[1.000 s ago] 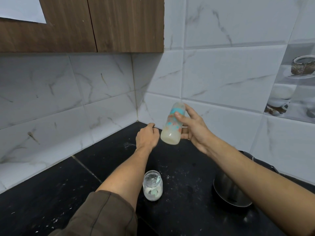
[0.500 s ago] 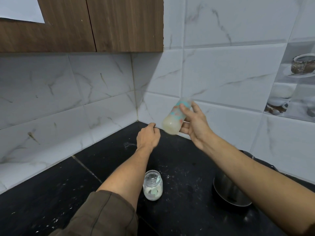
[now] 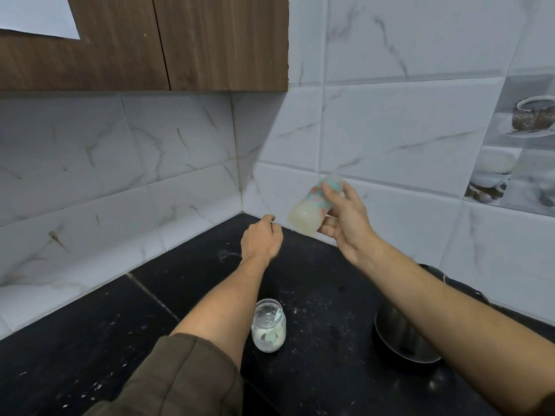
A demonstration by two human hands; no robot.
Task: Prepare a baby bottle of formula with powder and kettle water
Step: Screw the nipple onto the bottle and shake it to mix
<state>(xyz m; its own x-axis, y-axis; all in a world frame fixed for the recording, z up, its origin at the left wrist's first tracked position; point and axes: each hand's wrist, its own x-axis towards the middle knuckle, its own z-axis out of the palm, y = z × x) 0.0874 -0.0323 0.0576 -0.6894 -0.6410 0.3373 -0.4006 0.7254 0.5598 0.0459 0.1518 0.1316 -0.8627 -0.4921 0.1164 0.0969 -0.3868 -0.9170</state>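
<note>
Walls: white marble-look tiles (image 3: pixel 390 130) meet in a corner, with a brown wooden cupboard (image 3: pixel 210 40) above and a picture tile (image 3: pixel 516 139) of cups at the far right.
Desk: the black desk (image 3: pixel 90 340) is dusted with white specks.
Bottle: the baby bottle (image 3: pixel 303 217) is in the air above the back of the desk, near the wall corner, tilted with its base toward the camera; pale milky liquid fills the lower part, and its outline is blurred.
Right hand: the right hand (image 3: pixel 345 223) grips the bottle, thumb across its printed side and fingers wrapped behind.
Left hand: the left hand (image 3: pixel 260 238) hangs over the desk just left of the bottle, apart from it, fingers curled under; I cannot tell whether it holds anything.
Jar: a small glass jar (image 3: pixel 268 330) with white powder in the bottom stands upright on the desk between the forearms.
Pot: a metal pot (image 3: pixel 402 337) sits at the right, partly hidden by the right forearm.
Sleeve: an olive sleeve (image 3: pixel 180 376) covers the left upper arm.
</note>
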